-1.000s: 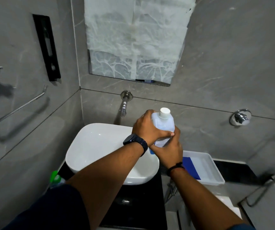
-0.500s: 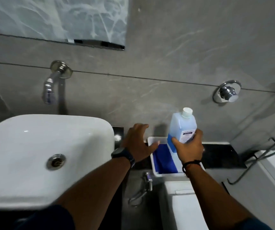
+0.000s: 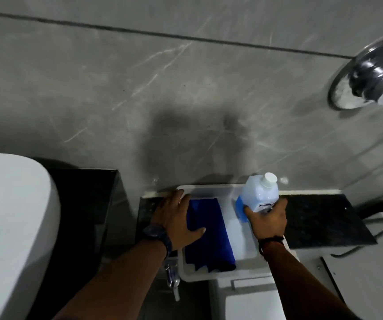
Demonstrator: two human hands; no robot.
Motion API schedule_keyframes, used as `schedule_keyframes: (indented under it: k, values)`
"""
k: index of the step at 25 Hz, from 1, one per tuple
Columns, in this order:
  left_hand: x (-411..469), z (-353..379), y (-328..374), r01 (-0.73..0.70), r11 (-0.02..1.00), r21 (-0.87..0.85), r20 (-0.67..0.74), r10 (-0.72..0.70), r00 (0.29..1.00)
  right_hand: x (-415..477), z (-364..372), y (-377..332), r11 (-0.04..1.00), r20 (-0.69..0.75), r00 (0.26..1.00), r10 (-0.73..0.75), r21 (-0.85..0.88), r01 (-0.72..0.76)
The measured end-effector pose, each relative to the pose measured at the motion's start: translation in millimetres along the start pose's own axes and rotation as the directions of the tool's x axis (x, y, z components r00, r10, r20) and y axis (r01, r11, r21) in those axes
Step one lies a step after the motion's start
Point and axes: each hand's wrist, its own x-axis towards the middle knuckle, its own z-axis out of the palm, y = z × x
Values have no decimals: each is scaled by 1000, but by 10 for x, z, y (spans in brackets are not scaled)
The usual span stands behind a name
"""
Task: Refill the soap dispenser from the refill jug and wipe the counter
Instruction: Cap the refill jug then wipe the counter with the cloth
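Head view looks steeply down at a grey marble-veined wall [image 3: 139, 88] and a dark counter [image 3: 319, 218]. At nine o'clock the rounded edge of a white basin [image 3: 8, 215] fills the frame's side. Toward six o'clock, the left hand [image 3: 176, 218], a dark watch [image 3: 157, 235] on its wrist, lies flat and spread, fingers at the far left rim of a white tray [image 3: 209, 274] and thumb pressing on the folded blue cloth [image 3: 209, 234] that lies inside the tray. At about four o'clock of the frame's middle, the right hand [image 3: 267, 219] wraps around the lower body of the refill jug [image 3: 258, 192], a translucent bottle with blue liquid and a white cap, standing slightly tilted at the tray's far right corner. At two o'clock a chrome wall fitting [image 3: 370, 75] shows, blurred.
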Motion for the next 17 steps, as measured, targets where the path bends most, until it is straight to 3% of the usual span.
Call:
schedule_keyframes:
  k: [7, 10, 11, 12, 14, 15, 17]
  values:
    - [113, 348, -55, -78, 995, 58, 86, 73, 994, 76, 261, 189, 998, -42, 999, 20, 56, -18]
    - [93, 285, -91, -88, 993, 82, 71, 82, 994, -240, 331, 49, 983, -284, 955, -88, -177, 38]
    - [88, 249, -111, -78, 993, 84, 58, 73, 996, -396, 390, -17, 970, -267, 955, -130, -235, 66]
    - [87, 214, -137, -67, 994, 85, 52, 63, 997, -524, 472, -67, 963, -165, 979, -119, -258, 73]
    - [90, 156, -198, -30, 997, 71, 75, 25, 997, -683, 671, -87, 942, 137, 988, 76, -334, -26]
    - [87, 142, -221, -14, 998, 59, 95, 8, 995, -709, 758, -71, 904, 247, 946, 209, -419, -90]
    - [75, 135, -229, -11, 998, 58, 124, 4, 992, -674, 836, -30, 800, 318, 867, 384, -583, -141]
